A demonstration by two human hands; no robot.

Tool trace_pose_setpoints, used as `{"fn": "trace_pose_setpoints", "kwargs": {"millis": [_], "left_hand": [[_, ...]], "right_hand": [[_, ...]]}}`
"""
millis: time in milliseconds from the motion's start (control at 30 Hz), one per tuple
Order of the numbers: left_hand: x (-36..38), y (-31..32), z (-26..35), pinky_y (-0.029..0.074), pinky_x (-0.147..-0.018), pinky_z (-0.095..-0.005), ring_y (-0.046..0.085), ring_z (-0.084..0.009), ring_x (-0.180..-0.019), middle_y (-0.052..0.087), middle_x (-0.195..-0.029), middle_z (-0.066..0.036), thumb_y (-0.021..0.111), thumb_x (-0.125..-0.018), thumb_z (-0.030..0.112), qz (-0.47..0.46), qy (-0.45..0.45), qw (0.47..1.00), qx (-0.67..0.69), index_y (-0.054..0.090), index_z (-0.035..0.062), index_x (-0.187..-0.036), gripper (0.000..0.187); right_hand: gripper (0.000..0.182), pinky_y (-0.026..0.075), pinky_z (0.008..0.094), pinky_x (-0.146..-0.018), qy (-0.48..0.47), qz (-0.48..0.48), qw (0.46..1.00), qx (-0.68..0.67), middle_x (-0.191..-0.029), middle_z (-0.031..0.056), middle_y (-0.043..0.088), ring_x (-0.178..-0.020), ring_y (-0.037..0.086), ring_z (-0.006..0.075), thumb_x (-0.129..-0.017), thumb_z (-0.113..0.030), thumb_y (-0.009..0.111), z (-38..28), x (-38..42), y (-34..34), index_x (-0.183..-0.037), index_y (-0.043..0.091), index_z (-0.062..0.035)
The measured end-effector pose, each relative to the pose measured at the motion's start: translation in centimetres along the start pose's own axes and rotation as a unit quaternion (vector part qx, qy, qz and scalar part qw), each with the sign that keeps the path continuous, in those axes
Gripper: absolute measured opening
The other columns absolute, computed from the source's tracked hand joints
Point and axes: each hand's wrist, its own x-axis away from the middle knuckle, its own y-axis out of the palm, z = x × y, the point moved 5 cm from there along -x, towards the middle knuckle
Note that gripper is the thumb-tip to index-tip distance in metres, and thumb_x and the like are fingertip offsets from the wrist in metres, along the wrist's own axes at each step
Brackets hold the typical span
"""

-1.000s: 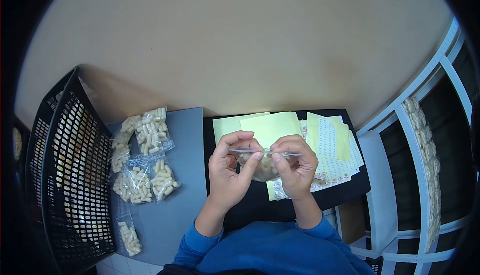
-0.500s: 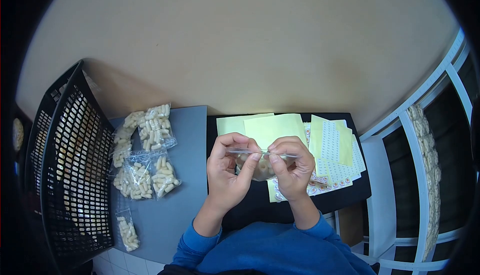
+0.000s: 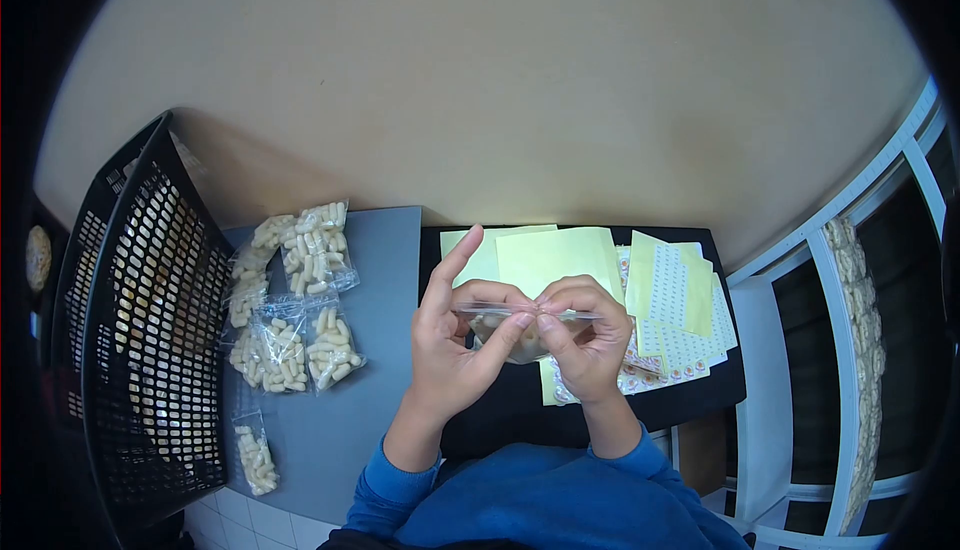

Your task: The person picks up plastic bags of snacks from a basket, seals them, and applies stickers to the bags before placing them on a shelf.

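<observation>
Between my two hands is a clear plastic bag (image 3: 524, 348), its top edge running sideways. My left hand (image 3: 452, 335) pinches that edge with the thumb and some fingers, while its index finger points up and away. My right hand (image 3: 585, 335) grips the same edge close beside it, thumb on the near side. Both thumbs almost meet at the middle of the edge. The lower part of the bag hangs below the thumbs, with pale contents that I cannot make out clearly.
Left on the grey tabletop (image 3: 390, 350) lie several clear bags of pale, finger-shaped pieces (image 3: 315, 250). A black plastic basket (image 3: 150, 350) stands at the far left. Yellow sheets (image 3: 560, 255) and sticker sheets (image 3: 690, 345) lie on the black surface (image 3: 700, 390). A white-framed rack (image 3: 765, 380) stands at right.
My left index finger has lifted off the bag's edge and now points up. The thumbs have drawn a little closer together. The whole view has shifted slightly.
</observation>
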Motion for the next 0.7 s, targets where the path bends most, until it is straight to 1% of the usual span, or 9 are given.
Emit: {"fn": "trace_pose_setpoints", "kwargs": {"millis": [67,200,367,500,700], "left_hand": [[-0.04,-0.02,0.06,0.045,-0.061,-0.0169,0.057,-0.0090,-0.071,0.058,-0.076,-0.007,0.058,-0.071,-0.006,0.013,0.012,1.000,-0.018,0.024,-0.0019,-0.126,0.065],[-0.04,-0.08,-0.02,0.046,-0.062,-0.0177,0.056,-0.0089,-0.072,0.058,-0.077,-0.007,0.057,-0.071,-0.006,0.018,0.008,1.000,-0.010,0.025,-0.0022,-0.125,0.063],[0.06,-0.14,-0.19,0.045,-0.069,-0.0204,0.056,-0.0106,-0.075,0.058,-0.078,-0.008,0.057,-0.073,-0.006,0.019,-0.001,1.000,-0.004,0.029,-0.0032,-0.121,0.056],[0.04,-0.22,-0.35,0.045,-0.070,-0.0209,0.056,-0.0112,-0.076,0.058,-0.078,-0.008,0.057,-0.072,-0.006,0.017,0.004,1.000,-0.018,0.029,-0.0033,-0.121,0.057],[-0.17,-0.23,-0.35,0.045,-0.069,-0.0205,0.056,-0.0109,-0.075,0.057,-0.079,-0.008,0.058,-0.072,-0.007,0.042,0.018,0.999,0.000,0.023,-0.0037,-0.125,0.063]], "right_hand": [[0.008,0.044,0.0254,-0.065,0.001,0.000,1.000,-0.003,-0.075,0.0091,0.059,-0.071,0.057,0.0153,-0.069,0.001,0.061,0.19,0.01,0.06,-0.076,0.057,-0.0019],[0.009,0.044,0.0254,-0.065,0.009,0.000,1.000,-0.001,-0.075,0.0090,0.059,-0.071,0.057,0.0152,-0.069,0.000,0.061,0.35,-0.03,0.16,-0.076,0.056,-0.0017],[0.008,0.044,0.0252,-0.065,0.012,0.002,1.000,-0.001,-0.074,0.0090,0.058,-0.070,0.057,0.0151,-0.069,0.000,0.061,0.80,0.13,0.15,-0.075,0.056,-0.0015],[0.009,0.044,0.0253,-0.065,0.003,-0.002,1.000,-0.005,-0.074,0.0092,0.058,-0.071,0.056,0.0154,-0.069,0.000,0.061,0.85,0.01,0.31,-0.076,0.056,-0.0014],[0.010,0.043,0.0248,-0.069,0.004,0.009,1.000,-0.028,-0.081,0.0101,0.055,-0.076,0.054,0.0150,-0.073,-0.001,0.057,0.87,0.06,0.44,-0.082,0.053,-0.0013]]}}
